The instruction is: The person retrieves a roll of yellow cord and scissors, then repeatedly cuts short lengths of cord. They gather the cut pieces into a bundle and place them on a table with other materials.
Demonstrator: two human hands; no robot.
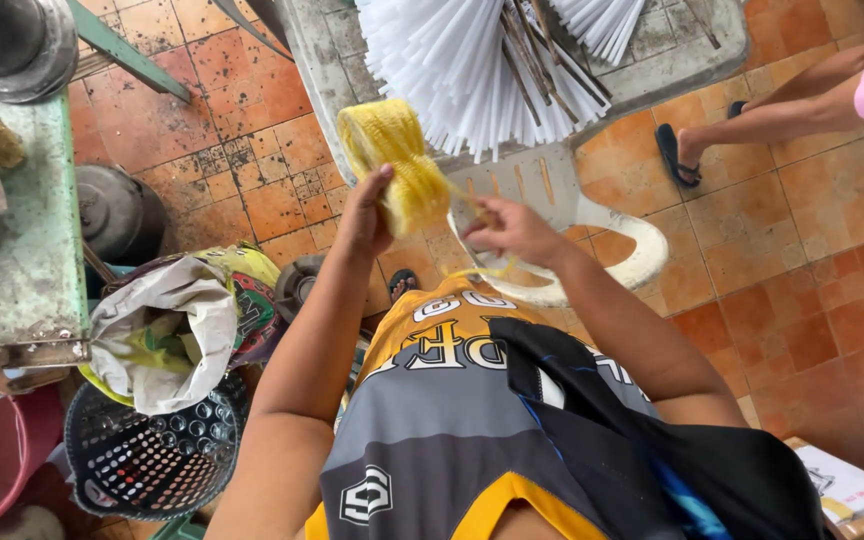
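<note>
You're holding a yellow bundle of strands (397, 160) beneath white bristles (462, 70). Your shirt (432, 400) is grey and yellow. The floor tiles (802, 260) are orange, the basket (152, 455) black.

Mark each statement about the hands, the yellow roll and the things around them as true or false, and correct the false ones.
1. The left hand holds a yellow roll. True.
2. The right hand rests flat on the floor. False: it is raised and pinches a yellow strand below the roll.
3. White bristles fan out above the hands. True.
4. The black basket lies at the right of the picture. False: it is at the lower left.
5. Another person's foot wears a dark sandal. True.
</note>
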